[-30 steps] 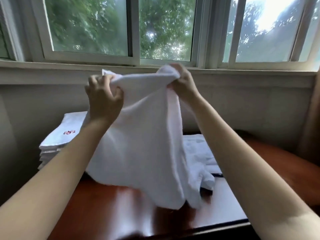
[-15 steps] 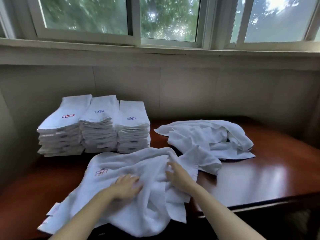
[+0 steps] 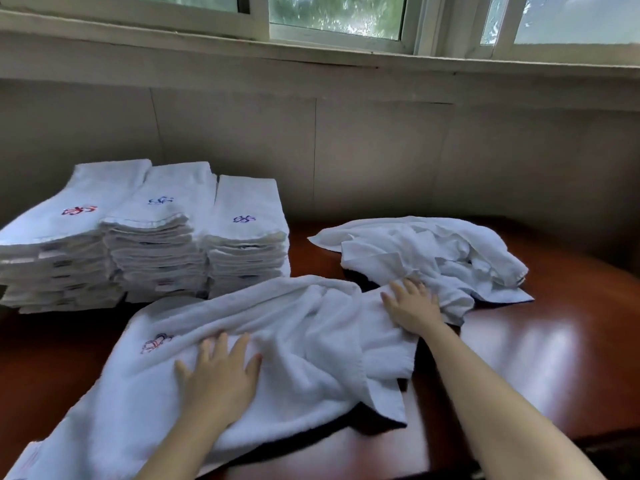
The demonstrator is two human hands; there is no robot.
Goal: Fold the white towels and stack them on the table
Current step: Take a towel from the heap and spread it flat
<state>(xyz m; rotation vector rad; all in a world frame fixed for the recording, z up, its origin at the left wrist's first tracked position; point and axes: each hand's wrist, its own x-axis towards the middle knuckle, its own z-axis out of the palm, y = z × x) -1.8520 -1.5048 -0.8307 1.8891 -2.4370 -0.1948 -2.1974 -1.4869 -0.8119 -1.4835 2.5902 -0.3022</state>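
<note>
Palm down, your left grip [image 3: 218,372] rests on the spread towel [image 3: 304,341], with the fingers straight and a little apart; it holds nothing. This white towel lies wrinkled on the dark red counter [image 3: 540,358] at 6 o'clock, directly before you. A small red and blue emblem [image 3: 156,342] shows on it, at 10 o'clock from your left grip.

Your right grip [image 3: 414,306] is also flat and open-fingered. It presses the far right corner of the same towel, at 2 o'clock from the left one. Its fingertips reach the edge of the crumpled heap [image 3: 433,251] of white towels, which lies at 1 o'clock on the counter; whether they touch it, I cannot tell.

At 10 o'clock three stacks of folded towels stand side by side, touching each other. The left stack [image 3: 69,220] carries a red emblem on top, while the middle stack [image 3: 162,216] and the right stack [image 3: 246,220] carry blue ones. The spread towel's far edge lies just beside the foot of the right stack.
</note>
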